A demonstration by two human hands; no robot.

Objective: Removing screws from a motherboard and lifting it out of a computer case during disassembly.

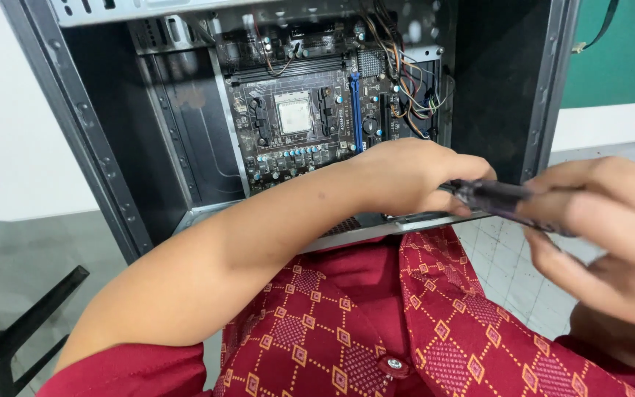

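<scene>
Where the view begins, nearest the camera: red shirt, patterned in orange diamonds, one button showing at its lower edge.

Right hand: close to the lens, blurred, fingers curled and pinched on the near end of a dark purple translucent tool handle. The handle lies nearly level between both hands, above the case's lower edge.

Left hand: forearm reaching in from the lower left, fingers closed about the far end of the same handle. The tool's tip is hidden behind this hand.

Computer case: open, grey metal frame, lying on its side before the person, its rim just under the hands.

Motherboard: dark, mounted inside the case beyond the hands; bare silver processor near its middle; blue slot to the right of that; bundle of coloured wires further right.

White table surface: left of the case.

Green panel: far upper right.
</scene>
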